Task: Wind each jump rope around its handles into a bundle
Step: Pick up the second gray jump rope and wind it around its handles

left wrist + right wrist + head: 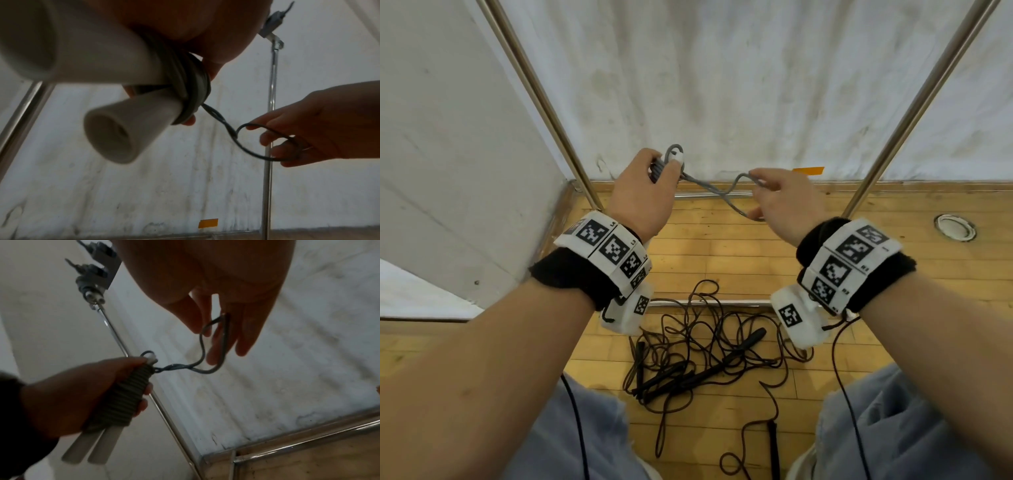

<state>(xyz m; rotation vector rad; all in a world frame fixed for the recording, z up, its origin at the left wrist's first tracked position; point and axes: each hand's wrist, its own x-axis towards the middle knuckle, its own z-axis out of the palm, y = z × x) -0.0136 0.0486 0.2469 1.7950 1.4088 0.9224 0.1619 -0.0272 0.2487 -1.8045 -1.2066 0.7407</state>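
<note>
My left hand (650, 185) grips a grey jump rope bundle (659, 168): tight grey coils (127, 395) wound round two white handles (88, 449) held side by side. The open handle ends (111, 134) point toward the left wrist camera. A short twisted tail runs from the coils to an end loop (739, 195). My right hand (770, 192) holds that loop, which passes round its fingers (273, 139) about a hand's width to the right of the bundle. Both hands are raised in front of the white backdrop.
Black jump ropes (705, 356) lie tangled on the wooden floor (722, 246) between my knees, with black handles (664, 377) among the cords. Slanting metal poles (544, 102) (914, 113) frame the space. A round floor fitting (955, 228) sits at the right.
</note>
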